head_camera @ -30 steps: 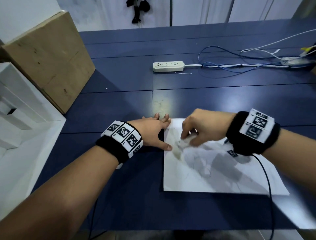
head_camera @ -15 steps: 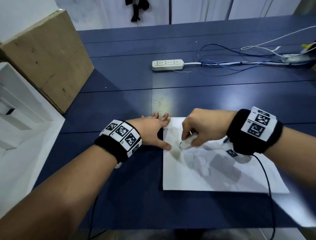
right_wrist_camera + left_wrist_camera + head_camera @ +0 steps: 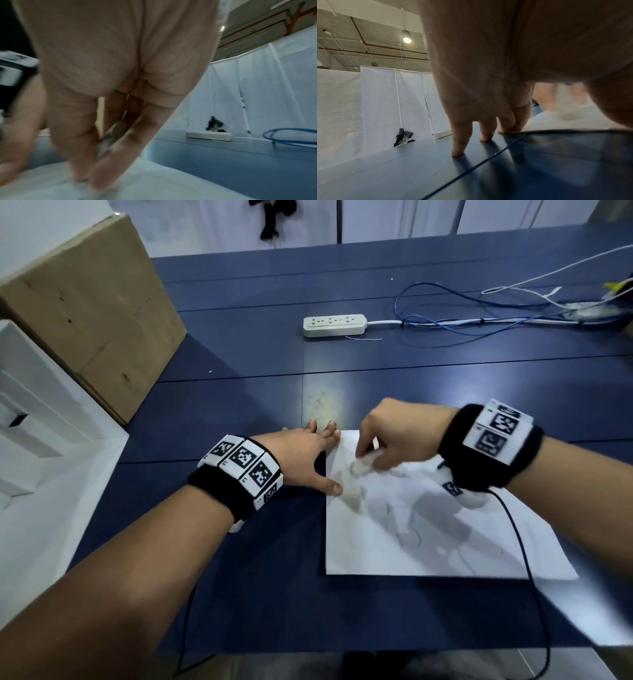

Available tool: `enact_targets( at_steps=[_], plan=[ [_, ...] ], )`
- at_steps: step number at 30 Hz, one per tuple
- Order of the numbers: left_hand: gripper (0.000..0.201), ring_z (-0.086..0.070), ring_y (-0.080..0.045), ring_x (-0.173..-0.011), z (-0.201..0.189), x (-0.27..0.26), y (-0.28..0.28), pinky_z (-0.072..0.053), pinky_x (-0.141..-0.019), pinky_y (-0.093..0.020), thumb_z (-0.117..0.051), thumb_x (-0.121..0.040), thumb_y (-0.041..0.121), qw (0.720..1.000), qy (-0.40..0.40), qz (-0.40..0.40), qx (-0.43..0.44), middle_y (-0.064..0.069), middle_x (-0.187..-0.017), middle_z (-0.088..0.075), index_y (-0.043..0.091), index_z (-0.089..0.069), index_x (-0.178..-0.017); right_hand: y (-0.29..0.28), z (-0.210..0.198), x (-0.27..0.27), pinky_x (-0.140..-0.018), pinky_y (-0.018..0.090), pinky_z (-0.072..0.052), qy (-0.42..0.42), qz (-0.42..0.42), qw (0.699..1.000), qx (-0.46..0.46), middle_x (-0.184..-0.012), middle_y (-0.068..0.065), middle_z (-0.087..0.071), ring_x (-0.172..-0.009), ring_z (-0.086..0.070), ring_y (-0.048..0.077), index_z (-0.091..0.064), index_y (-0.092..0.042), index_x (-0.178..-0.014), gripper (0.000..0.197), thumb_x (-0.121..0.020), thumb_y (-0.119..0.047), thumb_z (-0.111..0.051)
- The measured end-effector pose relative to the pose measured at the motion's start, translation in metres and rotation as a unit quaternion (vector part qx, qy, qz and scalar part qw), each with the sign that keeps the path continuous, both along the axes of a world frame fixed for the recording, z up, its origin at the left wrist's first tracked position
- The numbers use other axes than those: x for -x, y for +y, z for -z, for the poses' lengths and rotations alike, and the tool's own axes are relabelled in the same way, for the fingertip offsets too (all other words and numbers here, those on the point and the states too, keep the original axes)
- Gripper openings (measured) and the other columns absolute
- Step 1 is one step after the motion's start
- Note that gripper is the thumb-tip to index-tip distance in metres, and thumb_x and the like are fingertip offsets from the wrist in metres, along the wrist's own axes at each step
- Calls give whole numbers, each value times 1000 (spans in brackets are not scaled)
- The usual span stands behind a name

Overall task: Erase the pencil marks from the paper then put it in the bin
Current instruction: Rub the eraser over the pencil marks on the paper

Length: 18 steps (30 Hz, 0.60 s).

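A white sheet of paper [image 3: 428, 529] with faint pencil curves lies flat on the dark blue table [image 3: 239, 392]. My left hand [image 3: 308, 453] rests flat with straight fingers at the sheet's left edge, thumb on the paper; the left wrist view shows its fingertips [image 3: 506, 129] on the table by the paper's edge [image 3: 556, 121]. My right hand [image 3: 394, 436] pinches a small white eraser [image 3: 364, 463] and presses it on the upper left part of the sheet. In the right wrist view the fingers [image 3: 82, 155] are blurred, closed round the eraser [image 3: 109, 138] above the paper [image 3: 154, 182].
A large cardboard box [image 3: 85, 313] stands at the back left beside a white bin-like container [image 3: 41, 474]. A white power strip [image 3: 334, 325] and tangled blue and white cables [image 3: 496, 313] lie across the back. A thin black wire [image 3: 524, 559] trails from my right wrist over the paper.
My right hand with the eraser has shifted back and forth over the sheet's upper left part and is blurred now. The left hand and paper have stayed put.
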State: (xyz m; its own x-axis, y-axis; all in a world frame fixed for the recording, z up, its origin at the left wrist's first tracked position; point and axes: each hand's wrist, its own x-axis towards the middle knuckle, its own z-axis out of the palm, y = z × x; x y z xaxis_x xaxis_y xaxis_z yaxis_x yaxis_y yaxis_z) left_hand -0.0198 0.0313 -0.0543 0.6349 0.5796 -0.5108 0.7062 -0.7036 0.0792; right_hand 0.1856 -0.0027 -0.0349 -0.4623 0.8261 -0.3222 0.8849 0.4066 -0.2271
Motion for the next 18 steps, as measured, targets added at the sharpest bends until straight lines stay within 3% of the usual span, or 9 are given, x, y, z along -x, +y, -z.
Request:
enact_targets(
  at_steps=[3, 5, 8, 10, 14, 16, 18],
  plan=[
    [108, 5, -25, -150, -2, 0, -2, -19, -117, -55, -56, -79, 72, 1000, 3, 0, -1, 7, -162, 11, 21, 0, -156, 23, 3, -8, -71, 31, -58, 26, 71, 996, -57, -77, -2, -74, -62, -70, 13, -78, -22, -96, 23, -74, -21, -71],
    [107, 5, -25, -150, -2, 0, -1, -19, -117, -54, -56, -79, 72, 1000, 6, -1, 0, 8, -162, 11, 22, 0, -156, 19, 3, -11, -71, 29, -54, 26, 58, 995, -78, -82, -2, -74, -71, -68, 15, -78, -21, -96, 22, -75, -23, -72],
    [109, 7, -24, -149, 1, 1, 1, -18, -117, -54, -56, -78, 73, 1000, 0, 1, 2, 7, -161, 12, 20, 1, -156, -9, 1, -7, -71, 27, -52, 31, -21, 999, -6, -83, -5, -74, -72, -66, 10, -77, -29, -96, 32, -69, -43, -65],
    [111, 7, -23, -149, 2, 2, 2, -18, -117, -55, -55, -78, 74, 1000, -1, 1, 1, 8, -161, 12, 20, 2, -156, -16, 0, -5, -69, 25, -53, 17, -29, 998, 51, -80, -6, -74, -69, -67, 7, -75, -33, -96, 36, -66, -48, -64],
    [108, 7, -24, -149, 1, 1, 1, -17, -117, -55, -55, -79, 72, 1000, 1, 2, 0, 8, -161, 12, 21, 1, -156, 15, 3, -11, -68, 28, -57, 23, 30, 998, -44, -74, -4, -71, -59, -69, 9, -78, -26, -93, 20, -74, -25, -72],
    [108, 7, -23, -149, 0, 1, 1, -15, -118, -56, -56, -79, 72, 1000, -2, 0, 3, 8, -162, 11, 23, 1, -156, 26, 4, -15, -67, 27, -56, 31, 68, 995, -63, -73, -2, -71, -58, -68, 9, -78, -25, -92, 18, -76, -24, -71],
    [108, 8, -23, -149, 1, 1, 1, -15, -118, -55, -56, -79, 72, 1000, 1, 0, 4, 8, -161, 12, 22, 2, -156, 18, 5, -17, -67, 25, -53, 36, 50, 996, -58, -74, -4, -72, -63, -68, 9, -78, -27, -93, 24, -73, -34, -68]
  ],
)
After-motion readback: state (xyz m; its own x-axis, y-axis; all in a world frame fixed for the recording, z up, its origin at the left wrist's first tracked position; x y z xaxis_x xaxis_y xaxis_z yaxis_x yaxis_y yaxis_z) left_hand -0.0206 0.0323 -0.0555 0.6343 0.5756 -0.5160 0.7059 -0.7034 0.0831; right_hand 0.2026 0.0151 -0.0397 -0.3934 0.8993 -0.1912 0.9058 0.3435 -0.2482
